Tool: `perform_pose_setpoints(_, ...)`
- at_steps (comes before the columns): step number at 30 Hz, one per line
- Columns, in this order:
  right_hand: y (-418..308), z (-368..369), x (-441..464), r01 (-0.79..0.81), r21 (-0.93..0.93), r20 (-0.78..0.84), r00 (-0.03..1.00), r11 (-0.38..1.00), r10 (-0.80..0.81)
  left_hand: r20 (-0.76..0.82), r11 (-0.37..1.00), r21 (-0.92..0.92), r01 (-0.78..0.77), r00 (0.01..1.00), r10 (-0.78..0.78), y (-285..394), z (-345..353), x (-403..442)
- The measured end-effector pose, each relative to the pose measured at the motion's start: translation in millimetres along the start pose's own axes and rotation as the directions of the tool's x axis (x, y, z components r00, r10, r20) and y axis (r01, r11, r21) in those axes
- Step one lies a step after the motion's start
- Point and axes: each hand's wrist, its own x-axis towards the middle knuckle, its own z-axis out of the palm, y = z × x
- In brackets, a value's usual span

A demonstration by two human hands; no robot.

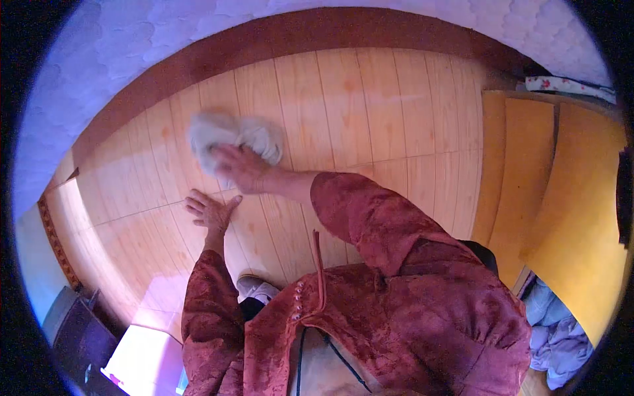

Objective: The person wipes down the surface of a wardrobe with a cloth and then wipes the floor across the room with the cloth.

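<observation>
A pale grey-white cloth (pixel 263 137) lies bunched on the wood-plank floor (pixel 343 119), its left part smeared by motion. My right hand (pixel 241 167) presses on it from above with the arm stretched out to the left; the fingers are blurred and partly sunk into the folds. Just nearer to me, my left hand (pixel 209 210) rests on the planks, fingers spread, holding nothing. A small gap separates it from the cloth.
A quilted pale mattress or cover (pixel 132 59) above a brown base (pixel 264 36) curves along the far side. Yellow-brown panels (pixel 528 158) stand at the right, near bunched grey fabric (pixel 561 336). A white box (pixel 145 360) and dark furniture (pixel 89 340) are at lower left. My shoe (pixel 256 288) is below.
</observation>
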Motion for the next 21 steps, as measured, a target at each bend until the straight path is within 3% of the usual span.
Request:
perform_pose_setpoints(3,9,-8,-5,0.069,0.038,0.096,0.993,0.997,-0.072,0.006,1.000,-0.026,-0.006,1.000,0.006,1,-4,-3)
perform_pose_setpoints(6,67,-35,-22,0.001,-0.087,-0.100,0.995,0.996,-0.010,0.017,0.998,-0.067,-0.020,1.000,0.021,4,-7,-7)
perform_pose_setpoints(8,121,-62,-53,-0.145,0.080,-0.237,0.958,0.986,0.160,-0.005,0.997,-0.076,-0.019,1.000,0.018,2,-3,-4)
perform_pose_setpoints(10,179,-111,-92,-0.253,-0.154,-0.043,0.967,0.955,0.250,-0.020,0.998,-0.053,-0.022,1.000,0.021,1,-1,-3)
perform_pose_setpoints(11,173,-157,-119,-0.318,-0.184,-0.216,0.936,0.930,0.277,-0.025,0.999,-0.043,-0.019,1.000,0.018,0,0,-2)
perform_pose_setpoints(12,189,-192,-147,-0.302,-0.240,-0.229,0.941,0.923,0.249,-0.029,0.999,-0.030,-0.014,0.999,0.013,0,0,-2)
perform_pose_setpoints(13,214,-206,-175,-0.458,-0.425,-0.259,0.888,0.781,0.379,-0.029,1.000,-0.025,-0.020,0.999,0.019,1,1,0)
perform_pose_setpoints(14,227,-235,-193,-0.663,-0.353,-0.238,0.746,0.660,0.622,-0.028,1.000,-0.017,-0.019,0.999,0.018,3,2,1)
perform_pose_setpoints(15,262,-240,-241,-0.529,-0.529,-0.487,0.830,0.664,0.273,-0.024,1.000,-0.005,-0.009,1.000,0.009,0,2,1)
perform_pose_setpoints(18,379,-265,-361,-0.847,-0.358,-0.594,0.531,0.392,0.604,0.002,1.000,0.019,-0.008,1.000,0.008,1,3,1)
perform_pose_setpoints(21,401,-278,-364,-0.872,-0.443,-0.500,0.433,0.208,0.750,0.017,1.000,0.004,-0.030,0.999,0.030,9,-9,-7)
